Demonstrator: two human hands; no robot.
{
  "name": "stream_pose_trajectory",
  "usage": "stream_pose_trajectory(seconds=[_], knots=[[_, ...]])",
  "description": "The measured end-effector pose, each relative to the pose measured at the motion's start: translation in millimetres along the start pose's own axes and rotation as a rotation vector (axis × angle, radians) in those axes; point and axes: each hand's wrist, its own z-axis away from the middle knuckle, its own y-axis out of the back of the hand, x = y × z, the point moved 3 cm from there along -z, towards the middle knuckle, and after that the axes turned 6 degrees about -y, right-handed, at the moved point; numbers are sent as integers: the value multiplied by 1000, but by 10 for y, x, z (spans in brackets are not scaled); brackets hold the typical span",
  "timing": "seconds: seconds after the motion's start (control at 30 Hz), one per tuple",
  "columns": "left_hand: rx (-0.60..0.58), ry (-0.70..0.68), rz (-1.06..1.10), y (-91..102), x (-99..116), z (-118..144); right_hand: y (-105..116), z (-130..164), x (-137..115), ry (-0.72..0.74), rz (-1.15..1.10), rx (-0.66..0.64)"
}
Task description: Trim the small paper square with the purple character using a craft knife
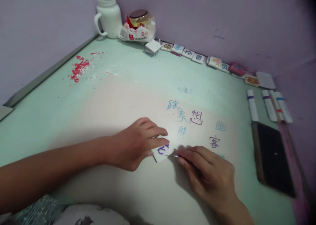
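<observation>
Both hands meet near the middle of the pale green table [128,86], over a small white card [163,151] that lies flat on the surface with a purple mark drawn on it. The card sits askew: its long axis appears to run from lower left to upper right, one corner pointing down toward the person at the near edge, though most of its outline is covered, so its full shape cannot be told. The left hand [138,142] comes in from the left with fingers stretched out together, their tips pressing down on the card's left and upper edge. The right hand [209,175] comes from the lower right, its thumb and forefinger pinched together on a small shiny object [175,156] (too small to identify) whose tip touches the card's right edge. Just beyond the card, characters in blue and purple ink are written directly on the tabletop. Along the right side lie four white markers [269,106] side by side, pointing away from the person, with a dark phone [274,157] just below them. A row of small lettered tiles [192,55] runs along the far wall, and a white mug [108,17] stands in the far corner.
</observation>
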Motion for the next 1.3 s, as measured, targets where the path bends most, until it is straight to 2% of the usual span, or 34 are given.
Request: stream_pose_trajectory(seconds=[0.6, 0.83, 1.07, 1.3], knots=[[-36, 26, 6, 18, 3, -11, -18, -4, -24, 60, 46, -21], [-38, 24, 5, 5, -2, -6, 36, 23, -25, -85, -95, 31], [-42, 32, 23, 7, -4, -3, 61, 47, -28, -154, -19, 28], [-13, 51, 75, 6, -17, -7, 39, 70, -1, -156, 53, 70]])
